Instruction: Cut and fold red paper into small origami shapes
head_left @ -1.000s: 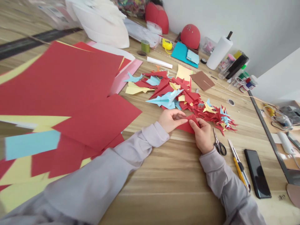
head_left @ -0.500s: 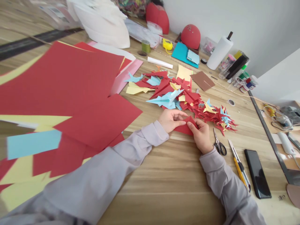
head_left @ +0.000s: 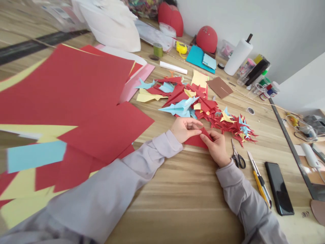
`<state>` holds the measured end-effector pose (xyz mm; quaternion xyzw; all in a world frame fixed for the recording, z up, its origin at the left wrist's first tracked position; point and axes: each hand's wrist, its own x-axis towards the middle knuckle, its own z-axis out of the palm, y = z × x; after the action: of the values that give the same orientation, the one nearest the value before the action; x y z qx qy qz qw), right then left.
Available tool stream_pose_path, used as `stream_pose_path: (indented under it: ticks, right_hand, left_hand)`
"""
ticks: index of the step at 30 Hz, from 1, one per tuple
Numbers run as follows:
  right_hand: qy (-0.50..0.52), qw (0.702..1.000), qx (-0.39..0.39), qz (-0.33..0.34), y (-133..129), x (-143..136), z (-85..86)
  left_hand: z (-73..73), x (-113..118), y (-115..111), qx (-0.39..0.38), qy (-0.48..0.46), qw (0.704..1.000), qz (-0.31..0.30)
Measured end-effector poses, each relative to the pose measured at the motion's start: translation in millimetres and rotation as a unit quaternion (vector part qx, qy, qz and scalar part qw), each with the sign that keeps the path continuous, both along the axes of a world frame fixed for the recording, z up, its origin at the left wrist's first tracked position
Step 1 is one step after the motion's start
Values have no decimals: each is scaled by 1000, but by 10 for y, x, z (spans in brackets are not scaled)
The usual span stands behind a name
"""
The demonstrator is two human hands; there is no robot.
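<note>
Between my two hands is a small sheet of red paper [head_left: 197, 141], partly folded, with a point at its top. My left hand [head_left: 183, 130] pinches its upper left part, thumb and fingertips closed on it. On the other side my right hand [head_left: 216, 146] grips the right edge, thumb on top and fingers curled behind. Just beyond the hands lies a heap of folded paper pieces in red, yellow and blue, with a light-blue paper plane [head_left: 180, 107] at its near side. Black-handled scissors [head_left: 238, 156] rest right of my right hand.
Large red paper sheets [head_left: 68, 88] and yellow and blue strips cover the left side. A yellow utility knife [head_left: 260, 184] and a black phone [head_left: 279, 189] lie on the right. Along the wall stand a yellow tape measure [head_left: 181, 48], a white roll [head_left: 238, 57] and several bottles.
Both hands have shifted slightly left with the red paper. The right thumb has slid a little left along it, and the paper's top point sits a bit further left.
</note>
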<state>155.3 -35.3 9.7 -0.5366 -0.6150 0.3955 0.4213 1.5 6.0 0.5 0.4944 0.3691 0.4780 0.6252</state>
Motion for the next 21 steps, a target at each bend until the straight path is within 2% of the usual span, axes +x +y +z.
stream_pose_path:
  ticks: [9,14,21]
  right_hand:
    - [36,999,-23,23,-25,18,63]
    - [20,999,-34,27,-21,11,62]
    - [70,997,-13,-29,16,57,-19]
  left_hand:
    - [14,-11,8,-4,-16,1000,-3]
    - [35,-14,11,-17,-22,1000,7]
    - [39,-42,19,-20,-13,1000,-21]
